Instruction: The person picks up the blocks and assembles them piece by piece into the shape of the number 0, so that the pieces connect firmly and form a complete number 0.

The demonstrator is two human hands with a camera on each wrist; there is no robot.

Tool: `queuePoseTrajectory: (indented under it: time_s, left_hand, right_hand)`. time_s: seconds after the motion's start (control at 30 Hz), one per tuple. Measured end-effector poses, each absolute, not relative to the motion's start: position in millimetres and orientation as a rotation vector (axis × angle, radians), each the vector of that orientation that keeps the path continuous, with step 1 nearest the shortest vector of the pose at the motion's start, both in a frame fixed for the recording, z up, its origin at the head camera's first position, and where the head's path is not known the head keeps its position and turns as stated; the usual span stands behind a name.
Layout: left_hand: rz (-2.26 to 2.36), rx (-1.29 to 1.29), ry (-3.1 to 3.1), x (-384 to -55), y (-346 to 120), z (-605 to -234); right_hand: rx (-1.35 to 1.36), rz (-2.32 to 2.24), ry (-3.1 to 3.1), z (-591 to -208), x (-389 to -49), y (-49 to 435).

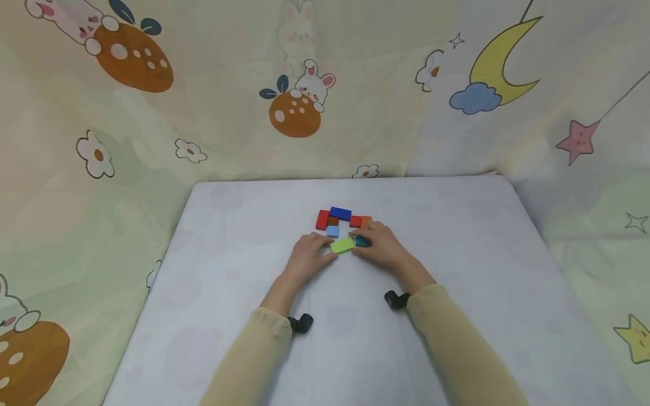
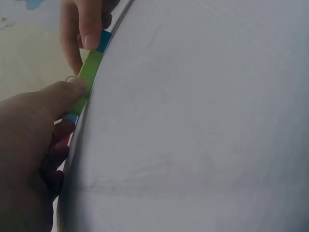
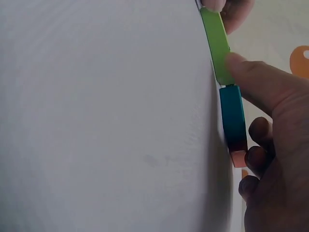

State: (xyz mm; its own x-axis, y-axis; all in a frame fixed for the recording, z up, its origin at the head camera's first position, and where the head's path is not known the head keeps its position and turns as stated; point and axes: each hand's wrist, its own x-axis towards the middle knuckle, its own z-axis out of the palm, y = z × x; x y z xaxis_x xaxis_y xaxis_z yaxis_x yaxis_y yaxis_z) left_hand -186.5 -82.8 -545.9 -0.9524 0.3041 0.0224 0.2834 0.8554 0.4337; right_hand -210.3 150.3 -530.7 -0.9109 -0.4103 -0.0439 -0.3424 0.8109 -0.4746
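A lime-green rectangular block [image 1: 342,245] lies between the two hands, at the near side of a group of coloured blocks. My left hand [image 1: 307,253] pinches its left end with thumb and index finger; in the left wrist view the thumb [image 2: 72,89] presses the block's near side. At the right end, the thumb and index finger of my right hand [image 1: 383,246] hold the same block. A teal block [image 3: 233,116] sits end to end with it, partly under the right hand in the head view. An orange block [image 1: 366,221] stands just beyond the right fingers.
Behind the hands, a red block [image 1: 322,219], a dark blue block [image 1: 340,213], a brown block [image 1: 333,221], a light blue block [image 1: 332,231] and a small red block [image 1: 355,221] form a cluster on the white table [image 1: 345,349]. A patterned cloth [image 1: 218,101] hangs behind.
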Motion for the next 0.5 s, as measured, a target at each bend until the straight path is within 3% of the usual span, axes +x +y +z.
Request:
queuePoseTrajectory:
  time_s: [0.5]
  left_hand:
    - [0.737,0.554,2.956,-184.0,-82.9,-543.6]
  right_hand:
    - [-0.639,-0.667,2.892,-528.4,-201.4,149.1]
